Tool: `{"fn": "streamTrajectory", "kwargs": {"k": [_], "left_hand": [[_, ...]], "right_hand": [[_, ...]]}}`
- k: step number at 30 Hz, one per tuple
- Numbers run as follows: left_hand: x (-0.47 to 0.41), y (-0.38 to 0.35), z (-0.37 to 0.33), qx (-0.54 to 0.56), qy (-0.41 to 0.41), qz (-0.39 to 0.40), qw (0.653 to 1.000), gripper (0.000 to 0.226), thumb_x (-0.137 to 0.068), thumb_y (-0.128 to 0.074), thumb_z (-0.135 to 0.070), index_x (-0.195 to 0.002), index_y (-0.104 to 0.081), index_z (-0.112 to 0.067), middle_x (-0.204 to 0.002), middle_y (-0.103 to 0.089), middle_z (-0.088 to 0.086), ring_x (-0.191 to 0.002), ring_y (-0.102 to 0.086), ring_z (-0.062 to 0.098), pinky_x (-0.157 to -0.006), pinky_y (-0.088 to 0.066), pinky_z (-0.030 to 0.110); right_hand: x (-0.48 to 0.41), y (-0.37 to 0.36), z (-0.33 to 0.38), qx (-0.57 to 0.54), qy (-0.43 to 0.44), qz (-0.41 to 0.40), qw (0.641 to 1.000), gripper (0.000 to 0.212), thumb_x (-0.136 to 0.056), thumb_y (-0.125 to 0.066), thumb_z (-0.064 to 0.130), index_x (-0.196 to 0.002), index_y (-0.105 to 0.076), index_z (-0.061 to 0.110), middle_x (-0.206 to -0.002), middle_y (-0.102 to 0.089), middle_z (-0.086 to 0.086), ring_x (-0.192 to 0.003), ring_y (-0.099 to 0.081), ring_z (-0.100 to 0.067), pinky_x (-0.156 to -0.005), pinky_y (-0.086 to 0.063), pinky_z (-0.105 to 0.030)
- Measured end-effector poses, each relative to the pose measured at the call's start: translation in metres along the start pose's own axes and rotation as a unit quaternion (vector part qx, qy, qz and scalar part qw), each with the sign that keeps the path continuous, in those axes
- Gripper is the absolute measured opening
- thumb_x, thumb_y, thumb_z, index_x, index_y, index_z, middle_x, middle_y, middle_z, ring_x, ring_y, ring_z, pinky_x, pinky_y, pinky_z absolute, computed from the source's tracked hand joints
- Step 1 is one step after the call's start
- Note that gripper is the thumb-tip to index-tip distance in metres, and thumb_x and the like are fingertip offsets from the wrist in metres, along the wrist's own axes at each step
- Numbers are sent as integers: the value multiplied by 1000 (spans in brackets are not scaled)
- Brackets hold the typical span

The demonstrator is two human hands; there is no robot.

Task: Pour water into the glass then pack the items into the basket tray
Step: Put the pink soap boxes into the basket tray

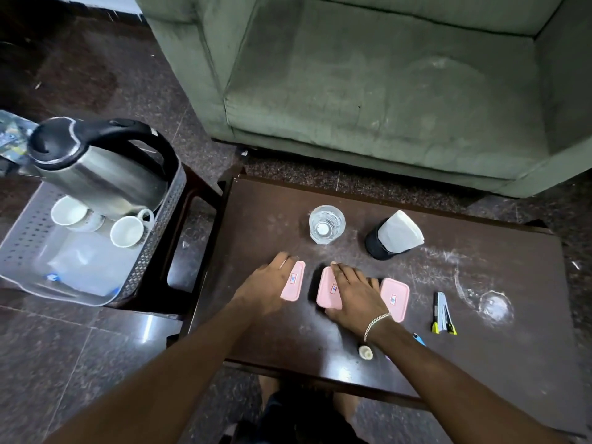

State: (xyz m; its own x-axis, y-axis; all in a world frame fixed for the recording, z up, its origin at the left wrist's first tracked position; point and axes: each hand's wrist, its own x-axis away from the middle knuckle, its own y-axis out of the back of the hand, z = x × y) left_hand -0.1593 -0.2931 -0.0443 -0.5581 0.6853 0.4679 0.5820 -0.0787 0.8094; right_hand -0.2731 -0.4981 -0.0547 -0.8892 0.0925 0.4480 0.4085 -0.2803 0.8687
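Observation:
Three pink-lidded boxes lie in a row on the dark table (480, 347). My left hand (266, 283) rests on the left box (294, 281), fingers over its far edge. Over the middle box (328, 291) lies my right hand (355, 296), fingers spread across its lid. The right box (395, 298) stays untouched. A glass (326, 224) with water stands behind the boxes. The grey perforated basket tray (160, 238) sits on a stand at left, holding a steel kettle (96, 168), two white cups (126, 232) and a clear plastic container (80, 267).
A black holder with white paper napkins (394, 238) stands right of the glass. A stapler (442, 314), a clear glass lid (495, 307), a small white cap (365, 351) and a blue pen (419, 339) lie on the table's right part. A green sofa (384, 91) faces the table.

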Motion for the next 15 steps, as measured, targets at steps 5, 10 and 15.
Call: {"fn": "streamTrajectory", "kwargs": {"k": [5,10,15], "left_hand": [[38,41,29,67,-13,-66,995,92,-78,-75,-20,-158,-28,-20,-160,-26,-3,-138,-48,20,-98,-48,34],[95,99,81,128,-6,-134,983,94,-68,-77,-34,-151,-33,-32,-156,-30,-13,-133,-54,18,-99,-54,38],[162,156,149,130,20,-156,979,95,-65,-85,-36,-147,-36,-38,-149,-32,-28,-110,-55,-10,-84,-53,17]], "right_hand": [[3,36,53,-55,21,-39,997,107,-69,-63,67,-158,-20,25,-156,-31,8,-138,-33,-16,-100,-28,-42],[-8,78,124,-79,83,-97,989,108,-64,-58,73,-156,-27,26,-154,-37,10,-134,-41,-16,-95,-32,-43],[-26,108,204,-131,139,-150,970,100,-60,-59,75,-148,-35,33,-146,-45,16,-124,-47,-10,-86,-32,-40]]}}
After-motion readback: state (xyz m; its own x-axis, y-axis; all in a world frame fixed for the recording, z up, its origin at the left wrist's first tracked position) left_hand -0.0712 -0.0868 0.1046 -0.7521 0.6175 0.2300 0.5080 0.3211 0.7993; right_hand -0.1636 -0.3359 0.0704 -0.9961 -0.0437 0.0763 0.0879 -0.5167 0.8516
